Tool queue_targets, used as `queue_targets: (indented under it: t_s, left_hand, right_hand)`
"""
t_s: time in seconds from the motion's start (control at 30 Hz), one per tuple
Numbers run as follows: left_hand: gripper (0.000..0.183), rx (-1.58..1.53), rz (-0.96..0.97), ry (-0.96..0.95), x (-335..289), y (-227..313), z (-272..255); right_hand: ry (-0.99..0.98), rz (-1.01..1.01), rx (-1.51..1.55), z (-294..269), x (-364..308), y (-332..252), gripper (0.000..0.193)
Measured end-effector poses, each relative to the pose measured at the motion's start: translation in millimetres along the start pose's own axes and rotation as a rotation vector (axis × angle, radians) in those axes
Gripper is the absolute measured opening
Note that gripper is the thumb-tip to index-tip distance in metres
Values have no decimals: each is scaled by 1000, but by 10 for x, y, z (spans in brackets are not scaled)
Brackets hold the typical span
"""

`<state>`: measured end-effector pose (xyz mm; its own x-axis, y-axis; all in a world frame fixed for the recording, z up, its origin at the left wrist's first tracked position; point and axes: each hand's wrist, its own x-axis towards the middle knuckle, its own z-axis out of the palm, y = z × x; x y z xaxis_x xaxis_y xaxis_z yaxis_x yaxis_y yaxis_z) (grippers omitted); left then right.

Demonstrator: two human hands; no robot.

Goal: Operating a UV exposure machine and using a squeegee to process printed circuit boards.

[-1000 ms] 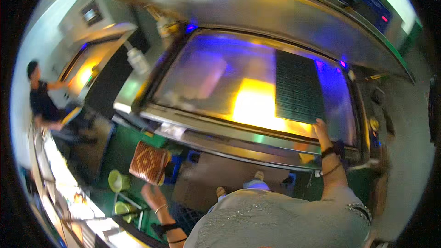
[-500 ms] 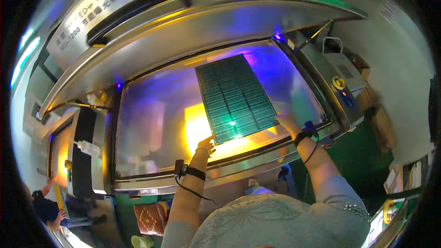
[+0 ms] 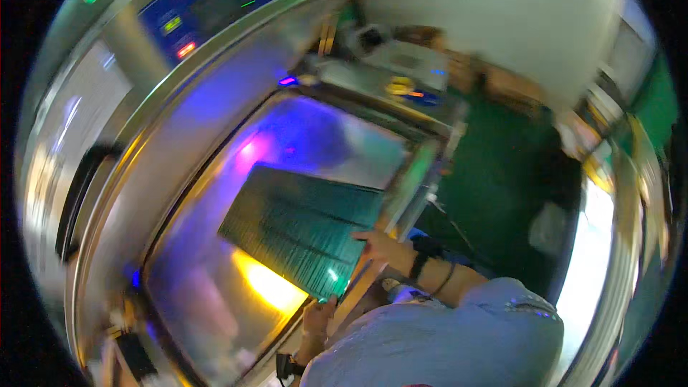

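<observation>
One dark green sheet (image 3: 301, 222), ruled with fine lines and crossed by darker bands, lay on the bed (image 3: 179, 247) of a machine, its near edge reaching over the bed's front border. Two hands, set apart from each other, held that edge: the left hand (image 3: 317, 315) was closed on the sheet's near left corner, and the right hand (image 3: 380, 247) gripped farther along, its fingers over the top. Each wrist carried one black strap; the left one bore a small dark box (image 3: 288, 365).

Just beside the sheet's left side, one patch of bright yellow light (image 3: 269, 283) glowed on the bed. Two small blue lights showed at the bed's far corners. Behind it rose one raised metal lid (image 3: 172, 118) with one black handle (image 3: 86, 201), and beyond that, one blue control panel (image 3: 215, 3) with two red readouts.

To the right of the bed, one yellow ring (image 3: 400, 86) rested on a metal surface. Farther right spread a green floor (image 3: 494, 193), with brown boxes (image 3: 510, 89) by the wall, too blurred to count.
</observation>
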<state>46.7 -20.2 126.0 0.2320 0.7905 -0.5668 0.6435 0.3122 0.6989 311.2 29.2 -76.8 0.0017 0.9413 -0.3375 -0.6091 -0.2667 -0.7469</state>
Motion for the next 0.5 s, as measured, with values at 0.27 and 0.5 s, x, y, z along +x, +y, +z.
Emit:
queue_targets:
  t_s: [0.27,0.5]
  left_hand:
    - [55,264,726,24,677,-596,-298]
    - [97,1059,781,72,750,-274,138]
  right_hand:
    - [389,-269,566,295,-2399,-1071,35]
    - [897,-997,686,253,-4961,194,33]
